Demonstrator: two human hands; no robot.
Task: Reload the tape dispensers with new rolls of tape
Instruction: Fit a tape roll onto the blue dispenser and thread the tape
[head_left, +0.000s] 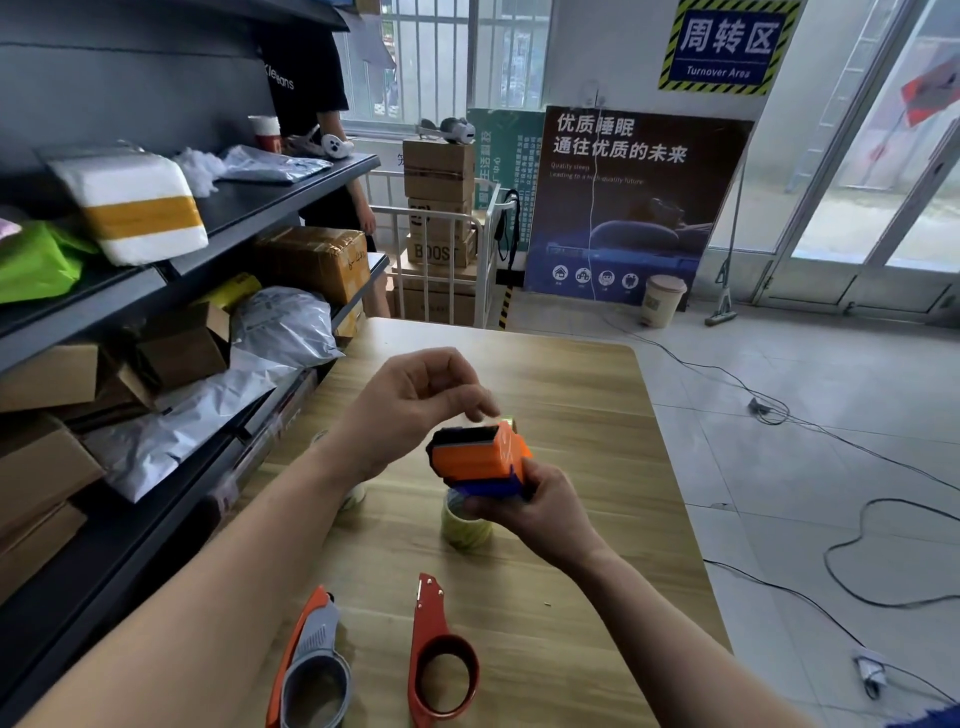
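Orange-and-blue tape dispenser (480, 460): right hand (537, 514) clamped round it; left hand (415, 402) above, fingers curled (pinch unclear). Best kept steady while threading.

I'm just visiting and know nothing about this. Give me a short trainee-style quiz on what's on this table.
1. True or false: the right hand grips the orange-and-blue plastic tape dispenser.
2. How many other dispensers lie on the wooden table?
3. The yellowish tape roll stands: A on the shelf; B on the table by the right hand; C on the floor.
Key: 1 true; 2 two, the orange-and-grey dispenser and the red dispenser; 3 B.
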